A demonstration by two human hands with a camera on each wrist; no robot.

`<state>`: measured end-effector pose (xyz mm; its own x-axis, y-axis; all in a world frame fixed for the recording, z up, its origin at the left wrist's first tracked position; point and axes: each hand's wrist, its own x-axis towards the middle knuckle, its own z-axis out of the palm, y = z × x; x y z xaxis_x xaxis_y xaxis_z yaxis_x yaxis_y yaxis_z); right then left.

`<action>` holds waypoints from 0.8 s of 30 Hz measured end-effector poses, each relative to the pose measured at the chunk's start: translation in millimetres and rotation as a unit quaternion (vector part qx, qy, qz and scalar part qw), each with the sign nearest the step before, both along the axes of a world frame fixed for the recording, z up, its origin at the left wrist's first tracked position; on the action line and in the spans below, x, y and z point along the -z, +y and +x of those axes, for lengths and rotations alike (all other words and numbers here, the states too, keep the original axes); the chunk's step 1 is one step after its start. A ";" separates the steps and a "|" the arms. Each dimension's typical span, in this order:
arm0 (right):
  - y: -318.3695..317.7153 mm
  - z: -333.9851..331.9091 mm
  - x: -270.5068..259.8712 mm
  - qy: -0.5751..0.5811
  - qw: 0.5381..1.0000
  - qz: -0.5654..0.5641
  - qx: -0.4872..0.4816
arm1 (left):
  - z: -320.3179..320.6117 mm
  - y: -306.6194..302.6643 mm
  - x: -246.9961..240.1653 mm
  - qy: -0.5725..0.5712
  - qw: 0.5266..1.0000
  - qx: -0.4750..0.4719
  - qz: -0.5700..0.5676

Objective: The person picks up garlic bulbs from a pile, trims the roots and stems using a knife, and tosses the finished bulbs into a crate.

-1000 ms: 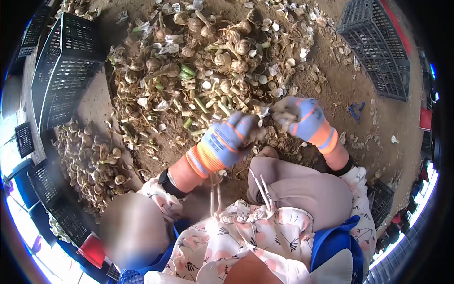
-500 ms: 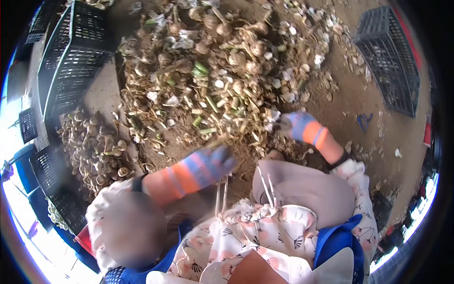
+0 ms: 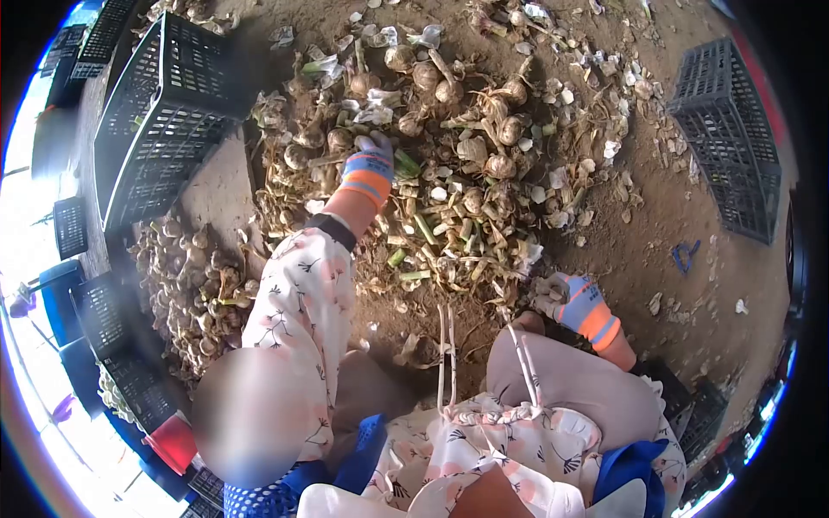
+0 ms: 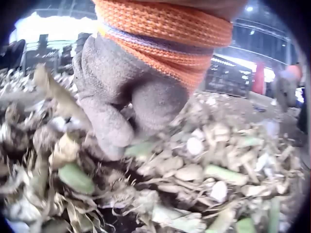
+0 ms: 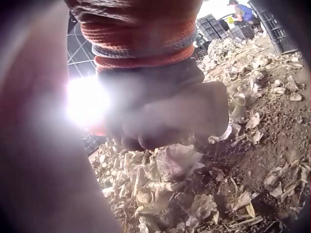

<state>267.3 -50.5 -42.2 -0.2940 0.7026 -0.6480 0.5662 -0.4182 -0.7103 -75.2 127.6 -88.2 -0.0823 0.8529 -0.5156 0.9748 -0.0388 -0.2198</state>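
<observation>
My left hand (image 3: 370, 164), in a blue and orange glove, reaches into the far left of a heap of garlic bulbs (image 3: 425, 76) with long dry stalks. In the left wrist view, its grey-palmed fingers (image 4: 104, 124) bend down loosely beside a dry stalk (image 4: 60, 99), the thumb apart from them. My right hand (image 3: 574, 304), gloved alike, stays low at the heap's near right edge, close to my foot. Its fingers (image 5: 150, 128) are curled in the right wrist view, just above a papery pinkish garlic piece (image 5: 177, 160); the palm side is hidden.
Cut stalks (image 3: 423, 229) and skins cover the soil before me. Trimmed garlic bulbs (image 3: 186, 289) lie piled at left. Black crates stand at left (image 3: 186, 138) and right (image 3: 725, 129). A small blue object (image 3: 685, 256) lies at right; a person (image 5: 241, 12) sits far off.
My left hand has swung from near my lap, forward and across to the far left of the heap. The right hand stays near the same spot by my foot. The head view has shifted.
</observation>
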 end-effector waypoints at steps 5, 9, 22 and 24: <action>18.6 9.7 -8.6 -0.027 0.997 0.068 0.040 | -38.4 -33.3 -8.4 -0.455 0.870 -0.113 0.153; 68.8 -31.4 -40.9 0.045 0.977 0.208 0.003 | 11.8 -78.8 -87.4 -0.773 0.506 -0.382 -0.029; 61.0 -58.0 -83.2 -0.161 0.834 0.466 -0.247 | 88.3 -140.8 -80.2 -0.685 0.663 -0.301 -0.034; 56.1 -53.5 -86.6 -0.167 0.839 0.461 -0.237 | 95.0 -141.4 -86.9 -0.711 0.622 -0.326 -0.030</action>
